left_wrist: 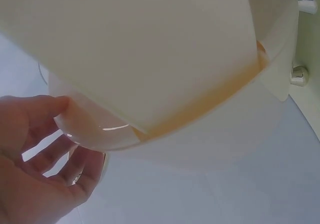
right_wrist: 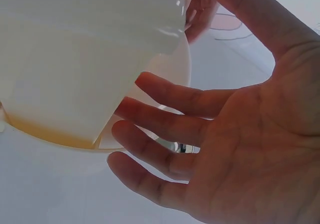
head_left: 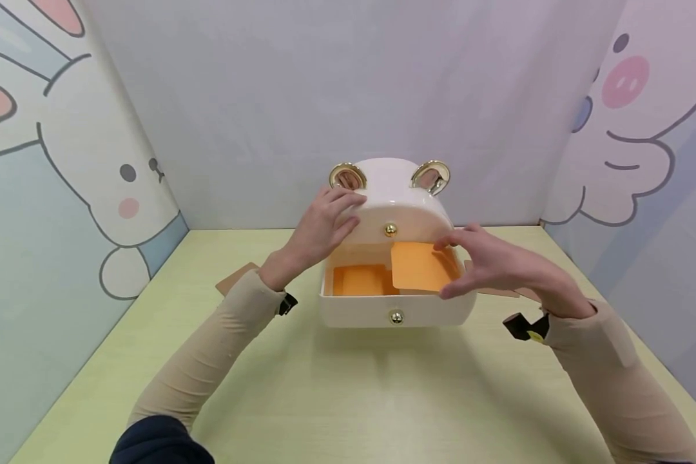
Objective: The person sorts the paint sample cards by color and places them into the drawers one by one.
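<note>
A white bear-shaped box (head_left: 394, 180) with gold-rimmed ears stands on the table, its lower drawer (head_left: 356, 312) pulled out. Inside the drawer is an orange sheet (head_left: 362, 280); a second orange sheet (head_left: 417, 267) sits higher at the right. My left hand (head_left: 319, 225) is at the box's upper left, below an ear. In the left wrist view its thumb (left_wrist: 50, 104) meets the glossy edge. My right hand (head_left: 493, 261) reaches over the drawer's right side, thumb and index finger apart at the upper sheet's edge. In the right wrist view its fingers (right_wrist: 160, 119) are spread beside the white wall.
A brown flat piece (head_left: 234, 277) lies left of the box, partly behind my left arm. More brown flat pieces (head_left: 499, 292) lie on the right, under my right arm. Printed cartoon panels (head_left: 75, 161) and a pale cloth backdrop (head_left: 354, 84) enclose the table (head_left: 371, 399).
</note>
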`<state>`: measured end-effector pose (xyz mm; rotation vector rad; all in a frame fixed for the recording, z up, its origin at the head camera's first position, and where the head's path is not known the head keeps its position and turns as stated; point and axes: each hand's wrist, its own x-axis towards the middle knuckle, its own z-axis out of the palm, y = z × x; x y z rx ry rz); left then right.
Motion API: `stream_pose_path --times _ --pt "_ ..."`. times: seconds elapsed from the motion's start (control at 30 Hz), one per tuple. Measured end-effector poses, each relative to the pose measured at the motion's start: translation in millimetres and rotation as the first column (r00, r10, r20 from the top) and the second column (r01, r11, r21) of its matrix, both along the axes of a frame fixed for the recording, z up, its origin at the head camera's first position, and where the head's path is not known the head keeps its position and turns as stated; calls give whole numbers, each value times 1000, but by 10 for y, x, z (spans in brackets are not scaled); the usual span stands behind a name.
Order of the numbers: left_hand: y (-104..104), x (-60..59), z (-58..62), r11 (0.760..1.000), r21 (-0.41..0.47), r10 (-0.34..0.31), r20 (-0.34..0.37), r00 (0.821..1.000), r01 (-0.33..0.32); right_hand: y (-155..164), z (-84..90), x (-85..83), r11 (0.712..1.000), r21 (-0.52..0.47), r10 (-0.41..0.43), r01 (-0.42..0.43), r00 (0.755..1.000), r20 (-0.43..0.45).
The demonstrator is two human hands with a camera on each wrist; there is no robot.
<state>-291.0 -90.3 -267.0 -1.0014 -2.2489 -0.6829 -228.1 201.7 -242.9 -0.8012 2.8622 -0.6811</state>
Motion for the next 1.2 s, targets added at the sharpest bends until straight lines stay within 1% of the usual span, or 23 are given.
stream_pose_path --times 0.1,0.23,0.33,0.47,0.5,0.53,0.6,0.63,0.67,0.7,0.77,0.8,0.83,0.9,0.97,1.0,1.03,1.1,1.13,1.2 --pt "-1 1 5 1000 0 -2 -5 1000 2 -10 -7 8 1000 -8 -4 4 1000 -4" --pt "-3 -5 3 1000 -4 1 -11 1000 -1 -10 -17 16 1000 -11 18 -18 999 -44" --pt "-4 -11 -2 1000 -7 4 -10 1000 -4 -23 -34 36 999 -26 39 -42 993 -111" --pt "-6 -3 5 1000 -8 7 -11 1000 -8 -87 -91 146 990 -121 40 -66 977 -211" --pt "-6 -1 7 1000 -7 7 -10 1000 -7 -109 -116 193 985 -158 34 -69 977 -213" --pt "-7 2 8 1000 -5 7 -8 1000 -7 -132 -145 245 976 -205 30 -69 981 -190" --pt "-6 0 4 1000 -1 8 -3 1000 -8 -181 -234 348 949 -305 50 -82 992 -112" --pt "-5 -1 2 1000 1 9 0 1000 -9 -208 -294 398 934 -349 67 -79 997 -48" --pt "-3 -1 -2 1000 1 8 2 1000 -8 -235 -366 441 915 -394 97 -84 995 14" --pt "-1 -1 -5 1000 2 7 3 1000 -7 -262 -449 481 896 -437 129 -80 988 85" --pt "3 -3 -16 1000 1 7 6 1000 -7 -322 -644 535 856 -512 204 -74 957 204" --pt "6 -4 -21 1000 1 7 7 1000 -7 -357 -745 554 839 -542 228 -51 937 265" --pt "6 -2 -24 1000 0 7 7 1000 -7 -392 -841 569 820 -572 248 -15 911 331" --pt "4 4 -28 1000 1 6 8 1000 -6 -466 -1009 583 781 -618 250 89 862 440" --pt "0 3 -30 1000 1 7 10 1000 -7 -545 -1129 578 729 -649 224 217 820 527" --pt "-3 6 -28 1000 3 8 10 1000 -8 -581 -1171 574 701 -661 210 269 807 551" --pt "-5 9 -25 1000 4 8 10 1000 -8 -615 -1201 568 674 -672 197 307 802 564" --pt "-7 10 -20 1000 6 8 11 1000 -8 -674 -1233 564 635 -687 165 353 807 567" --pt "-8 11 -16 1000 7 7 11 1000 -7 -697 -1240 565 622 -693 150 364 813 563" --pt "-6 9 -12 1000 11 6 11 1000 -6 -735 -1240 573 611 -697 120 375 826 550"
